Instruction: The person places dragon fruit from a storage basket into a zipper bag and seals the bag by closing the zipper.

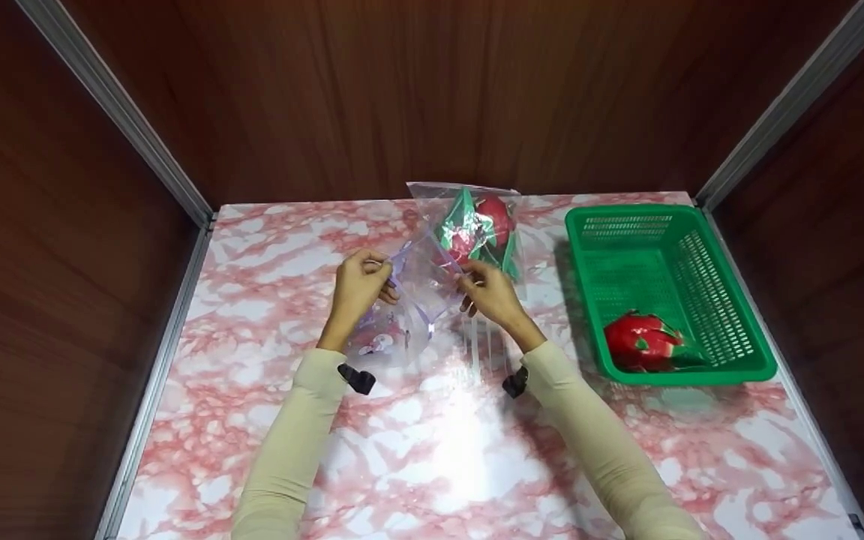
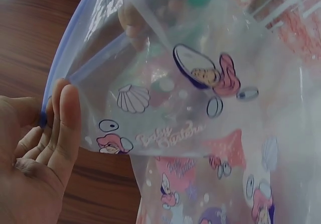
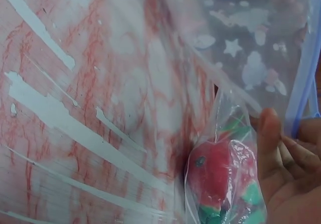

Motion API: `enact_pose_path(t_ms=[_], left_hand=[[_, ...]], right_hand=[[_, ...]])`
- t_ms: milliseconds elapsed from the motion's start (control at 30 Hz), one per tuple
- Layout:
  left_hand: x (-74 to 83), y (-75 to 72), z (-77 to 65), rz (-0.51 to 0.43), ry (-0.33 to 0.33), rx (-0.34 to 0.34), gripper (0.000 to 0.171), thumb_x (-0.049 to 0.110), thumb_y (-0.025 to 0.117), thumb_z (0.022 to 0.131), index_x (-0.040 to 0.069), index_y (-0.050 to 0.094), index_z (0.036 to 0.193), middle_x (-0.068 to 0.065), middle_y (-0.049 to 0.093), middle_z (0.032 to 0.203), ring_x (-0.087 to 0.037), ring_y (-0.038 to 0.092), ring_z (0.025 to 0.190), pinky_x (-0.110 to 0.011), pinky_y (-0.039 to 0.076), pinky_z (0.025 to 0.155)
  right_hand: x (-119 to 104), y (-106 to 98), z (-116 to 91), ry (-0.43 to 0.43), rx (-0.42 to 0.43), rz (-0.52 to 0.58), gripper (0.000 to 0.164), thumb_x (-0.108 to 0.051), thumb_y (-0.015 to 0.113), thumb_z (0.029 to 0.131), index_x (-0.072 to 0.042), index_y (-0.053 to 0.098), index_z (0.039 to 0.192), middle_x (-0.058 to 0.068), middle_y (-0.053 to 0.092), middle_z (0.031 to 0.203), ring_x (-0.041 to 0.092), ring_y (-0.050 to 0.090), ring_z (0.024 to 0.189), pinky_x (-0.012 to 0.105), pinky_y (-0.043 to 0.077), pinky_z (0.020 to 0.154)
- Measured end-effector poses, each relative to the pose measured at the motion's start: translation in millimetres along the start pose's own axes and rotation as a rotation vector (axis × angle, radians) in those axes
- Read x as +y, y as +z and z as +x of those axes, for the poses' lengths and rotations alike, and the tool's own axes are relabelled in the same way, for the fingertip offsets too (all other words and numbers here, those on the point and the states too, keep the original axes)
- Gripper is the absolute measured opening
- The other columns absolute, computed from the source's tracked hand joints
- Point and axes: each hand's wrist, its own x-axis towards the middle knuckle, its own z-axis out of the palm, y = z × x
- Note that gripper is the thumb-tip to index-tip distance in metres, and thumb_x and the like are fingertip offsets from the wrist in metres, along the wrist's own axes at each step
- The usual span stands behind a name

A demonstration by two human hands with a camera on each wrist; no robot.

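The printed plastic bag (image 2: 170, 108) is centred above the table (image 1: 372, 480), left of the green basket (image 1: 588, 300), near-left of the filled bag (image 1: 496, 219). It should handle as light, limp and slippery; the purple rim (image 3: 303, 81) likely offers the firmest hold. The left hand (image 1: 361, 285) and right hand (image 1: 492, 294) pinch opposite rim sides, forearms (image 1: 289, 442) converging from the near side.

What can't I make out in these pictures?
Head view: underside of round red-and-green fruit in green plastic basket, hidden by its bulk.
Right wrist view: cartoon prints on held clear plastic lilac-edged bag, blurred.
Left wrist view: left hand, cut off by left edge.
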Motion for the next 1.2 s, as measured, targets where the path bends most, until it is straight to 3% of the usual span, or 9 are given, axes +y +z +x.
enact_pose_path(t_ms=[167, 267, 333, 400, 500, 633, 900, 1000, 1200], left_hand=[[1.1, 2.8, 0.0, -0.033, -0.006, -0.012, 0.019, -0.002, 0.06, 0.102, -0.018, 0.061, 0.112, -0.006, 0.07, 0.066, -0.014, 0.07, 0.049, -0.034, 0.064, 0.05], [1.6, 3.8, -0.2, -0.034, -0.023, -0.008, 0.017, -0.001, 0.06, 0.102, -0.015, 0.063, 0.111, -0.009, 0.071, 0.067, -0.016, 0.071, 0.049, -0.036, 0.065, 0.052], [2.0, 3.9, -0.4, -0.033, -0.031, -0.004, 0.018, -0.001, 0.06, 0.102, -0.015, 0.063, 0.112, -0.013, 0.071, 0.068, -0.016, 0.071, 0.049, -0.036, 0.065, 0.052], [2.2, 3.7, -0.3, -0.037, -0.041, 0.0, 0.02, 0.0, 0.06, 0.102, -0.016, 0.063, 0.113, -0.018, 0.072, 0.07, -0.017, 0.071, 0.049, -0.036, 0.065, 0.052], [2.8, 3.7, -0.7, -0.046, -0.054, 0.004, 0.022, 0.0, 0.06, 0.102, -0.018, 0.062, 0.115, -0.024, 0.071, 0.073, -0.017, 0.071, 0.049, -0.036, 0.065, 0.052], [3.3, 4.5, -1.1, -0.052, -0.06, 0.005, 0.022, 0.001, 0.06, 0.102, -0.017, 0.062, 0.115, -0.024, 0.071, 0.073, -0.017, 0.071, 0.049, -0.036, 0.065, 0.052], [3.8, 4.0, -0.8, -0.069, -0.077, 0.003, 0.026, 0.004, 0.06, 0.102, -0.017, 0.061, 0.117, -0.014, 0.071, 0.069, -0.017, 0.072, 0.05, -0.036, 0.065, 0.053], [4.2, 4.0, -0.8, -0.066, -0.085, 0.005, 0.023, 0.005, 0.06, 0.102, -0.014, 0.062, 0.116, -0.017, 0.072, 0.071, -0.017, 0.072, 0.051, -0.036, 0.066, 0.053], [4.3, 3.5, -1.0, -0.085, -0.089, 0.005, 0.024, 0.004, 0.059, 0.102, -0.016, 0.062, 0.117, -0.032, 0.071, 0.079, -0.017, 0.071, 0.05, -0.036, 0.066, 0.054]], right_hand=[[-1.7, -4.0, -0.3, -0.006, -0.043, -0.017, 0.03, -0.012, 0.063, 0.108, 0.006, 0.066, 0.131, 0.025, 0.071, 0.103, 0.036, 0.076, 0.071, 0.044, 0.067, 0.059], [-2.7, -8.3, -0.6, -0.009, -0.049, -0.04, 0.033, -0.015, 0.063, 0.108, 0.004, 0.065, 0.134, 0.019, 0.07, 0.106, 0.028, 0.074, 0.076, 0.057, 0.066, 0.071], [-3.4, -12.1, -0.7, -0.016, -0.053, -0.048, 0.033, -0.014, 0.062, 0.108, 0.004, 0.064, 0.135, 0.018, 0.07, 0.109, 0.03, 0.074, 0.082, 0.061, 0.065, 0.077], [-4.3, -16.8, -0.6, -0.025, -0.062, -0.053, 0.033, -0.012, 0.061, 0.108, 0.005, 0.063, 0.136, 0.02, 0.069, 0.111, 0.034, 0.074, 0.088, 0.057, 0.067, 0.079], [-5.7, -24.7, -0.4, -0.042, -0.077, -0.076, 0.034, -0.009, 0.061, 0.107, 0.008, 0.062, 0.136, 0.024, 0.07, 0.115, 0.035, 0.074, 0.095, 0.038, 0.068, 0.076], [-8.8, -36.6, -0.8, -0.058, -0.084, -0.136, 0.035, -0.01, 0.063, 0.106, 0.009, 0.061, 0.136, 0.026, 0.07, 0.122, 0.031, 0.072, 0.1, 0.022, 0.061, 0.074], [-19.0, -58.7, -0.9, -0.097, -0.077, -0.234, 0.037, -0.014, 0.069, 0.104, 0.004, 0.063, 0.136, 0.024, 0.069, 0.129, 0.041, 0.067, 0.114, 0.045, 0.058, 0.095], [-20.7, -65.9, -0.7, -0.115, -0.076, -0.25, 0.038, -0.013, 0.069, 0.104, 0.004, 0.063, 0.136, 0.026, 0.068, 0.131, 0.043, 0.067, 0.116, 0.051, 0.057, 0.101], [-23.7, -80.6, -1.3, -0.121, -0.065, -0.266, 0.039, -0.012, 0.07, 0.103, 0.004, 0.063, 0.138, 0.026, 0.067, 0.136, 0.043, 0.068, 0.114, 0.045, 0.059, 0.097]])
